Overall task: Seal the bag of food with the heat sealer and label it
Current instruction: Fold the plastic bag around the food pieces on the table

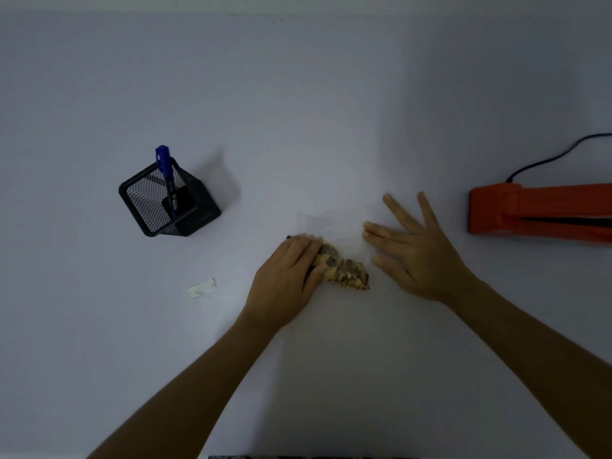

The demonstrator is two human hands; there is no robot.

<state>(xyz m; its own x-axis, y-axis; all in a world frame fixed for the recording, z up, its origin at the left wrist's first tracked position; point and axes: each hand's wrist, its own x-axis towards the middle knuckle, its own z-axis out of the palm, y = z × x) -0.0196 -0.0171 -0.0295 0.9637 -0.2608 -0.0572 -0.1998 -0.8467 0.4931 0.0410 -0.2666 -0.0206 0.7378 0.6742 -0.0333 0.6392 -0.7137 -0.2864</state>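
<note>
Plain white tabletop (298, 94); left hand (284, 279) grips the food bag (344, 270), right hand (414, 246) splayed flat at its 3 o'clock, grip wide.

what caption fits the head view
Two hands flatten a clear bag of food between pen holder and sealer.

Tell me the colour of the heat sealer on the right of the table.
Orange: the plastic heat sealer shows best in the head view, its only view.
</note>
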